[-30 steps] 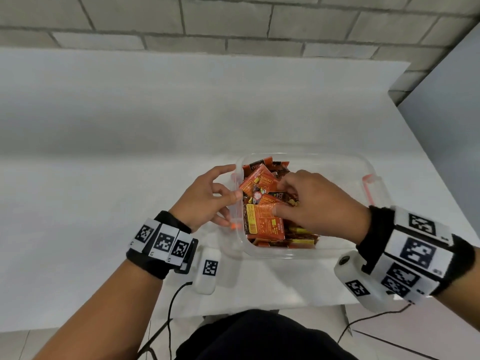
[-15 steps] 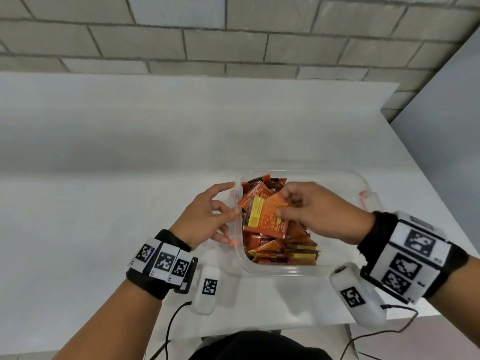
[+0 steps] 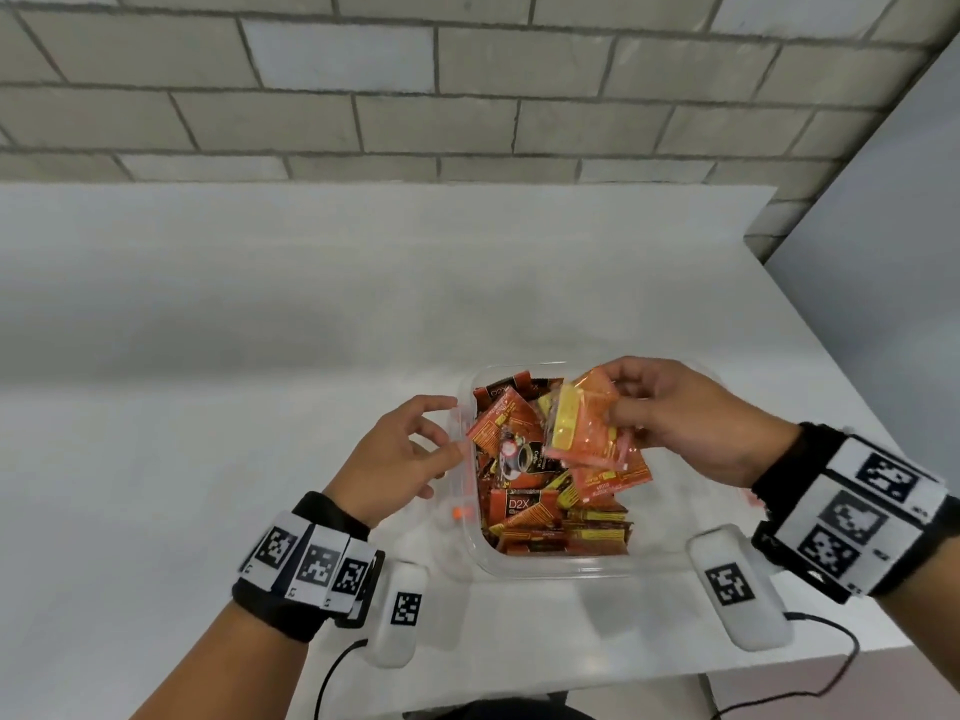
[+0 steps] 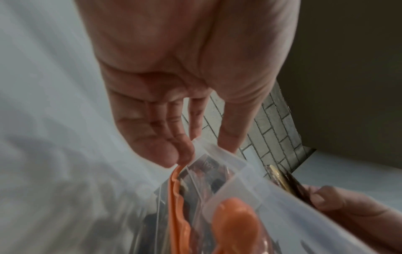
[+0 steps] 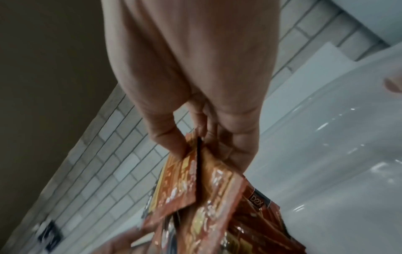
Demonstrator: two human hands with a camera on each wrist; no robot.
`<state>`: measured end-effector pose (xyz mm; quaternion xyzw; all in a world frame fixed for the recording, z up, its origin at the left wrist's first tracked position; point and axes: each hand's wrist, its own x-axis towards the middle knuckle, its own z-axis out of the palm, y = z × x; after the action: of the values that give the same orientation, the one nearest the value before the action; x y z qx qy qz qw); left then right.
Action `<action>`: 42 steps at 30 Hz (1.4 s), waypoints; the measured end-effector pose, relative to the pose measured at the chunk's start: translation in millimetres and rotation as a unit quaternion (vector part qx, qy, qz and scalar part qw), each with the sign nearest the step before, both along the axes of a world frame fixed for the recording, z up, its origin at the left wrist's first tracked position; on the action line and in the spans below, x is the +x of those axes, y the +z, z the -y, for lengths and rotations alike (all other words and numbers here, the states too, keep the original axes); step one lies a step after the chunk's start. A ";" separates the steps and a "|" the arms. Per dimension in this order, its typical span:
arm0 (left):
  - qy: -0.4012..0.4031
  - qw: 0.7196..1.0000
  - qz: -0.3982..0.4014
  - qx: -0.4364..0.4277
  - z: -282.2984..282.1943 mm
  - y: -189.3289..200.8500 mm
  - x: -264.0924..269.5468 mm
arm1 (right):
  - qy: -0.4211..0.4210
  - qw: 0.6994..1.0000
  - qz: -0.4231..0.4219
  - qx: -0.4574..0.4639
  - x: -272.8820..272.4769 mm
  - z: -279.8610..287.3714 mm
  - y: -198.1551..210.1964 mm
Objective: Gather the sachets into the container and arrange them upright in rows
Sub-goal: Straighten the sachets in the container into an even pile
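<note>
Gathering appears complete: the coffee sachets (image 3: 524, 459) lie jumbled in the clear container (image 3: 550, 566) at 5 o'clock on the table (image 3: 208, 407) (rows not yet formed), the right hand (image 3: 685, 418) pinching a few raised sachets (image 3: 587, 423), the left hand (image 3: 400, 454) loosely open at the rim.

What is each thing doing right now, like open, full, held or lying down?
Container: lid off, sitting on the table, partly filled.
Sachets in the container: jumbled, mostly lying flat, not in rows.
Held sachets: lifted above the container, pinched together.
Right hand: pinching the held sachets.
Left hand: fingers relaxed, at the container's left wall, holding nothing.
</note>
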<state>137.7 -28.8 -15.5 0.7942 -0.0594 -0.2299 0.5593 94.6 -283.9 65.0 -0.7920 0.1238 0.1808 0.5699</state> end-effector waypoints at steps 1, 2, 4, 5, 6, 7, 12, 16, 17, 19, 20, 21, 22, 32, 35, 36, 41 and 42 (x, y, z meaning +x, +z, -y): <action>0.001 1.000 0.000 -0.002 0.7 -0.6 -0.1 | 0.035 0.999 0.002 -0.041 1.3 -5.3 -0.2; 0.002 1.000 0.001 -0.003 1.0 -1.3 -0.2 | 0.066 0.994 0.002 -0.083 2.9 -11.8 -0.9; 0.003 1.000 0.005 -0.002 2.0 -2.7 0.5 | 0.104 0.983 -0.005 -0.150 7.3 -24.5 -3.8; 0.003 1.000 0.005 0.000 2.2 -3.4 -0.1 | 0.113 0.978 -0.012 -0.176 7.7 -30.1 -6.0; 0.003 1.000 0.008 0.000 2.5 -4.1 0.0 | 0.123 0.971 -0.015 -0.203 7.7 -34.4 -8.8; 0.003 1.000 0.012 0.002 2.6 -4.6 -0.1 | 0.138 0.963 -0.015 -0.231 7.0 -37.8 -12.0; 0.006 1.000 0.019 -0.005 2.3 -8.5 -1.4 | 0.186 0.937 0.026 -0.295 -1.2 -44.0 -17.2; 0.004 1.000 0.024 -0.008 2.9 -10.8 -0.3 | 0.200 0.949 0.021 -0.243 -1.3 -42.1 -20.0; -0.001 1.000 0.026 -0.002 2.1 -10.6 0.2 | 0.196 0.954 0.020 -0.225 -0.1 -40.9 -21.7; -0.010 0.999 0.035 0.012 -2.2 -6.7 2.8 | 0.182 0.965 0.013 -0.188 2.1 -37.4 -21.7; -0.009 0.999 0.040 0.015 -5.6 -2.5 5.4 | 0.173 0.970 0.011 -0.171 3.2 -34.6 -19.4; 0.000 0.999 0.046 0.011 -9.2 2.8 8.7 | 0.161 0.974 0.012 -0.156 4.3 -30.9 -15.9; 0.011 0.999 0.052 0.000 -12.9 9.5 12.9 | 0.147 0.979 0.018 -0.140 5.9 -26.6 -10.8; -0.089 0.980 0.032 -0.174 43.3 95.5 28.7 | 0.033 0.993 0.111 0.005 20.3 7.6 55.0; -0.149 0.965 -0.053 -0.208 69.7 95.2 19.6 | 0.034 0.990 0.136 0.030 19.5 5.5 60.9; -0.157 0.960 -0.071 -0.221 74.6 94.3 16.9 | 0.033 0.989 0.142 0.036 19.1 4.3 60.6; -0.132 0.946 -0.133 -0.265 77.7 83.9 16.4 | 0.009 0.986 0.163 0.043 17.6 -1.9 48.3; -0.131 0.940 -0.143 -0.280 76.7 81.3 16.4 | 0.000 0.985 0.164 0.052 17.5 -3.4 44.8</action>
<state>154.1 -105.5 65.8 0.5496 -0.1442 -0.3858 0.7268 112.2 -280.5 109.8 -0.7801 0.0189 0.0553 0.6229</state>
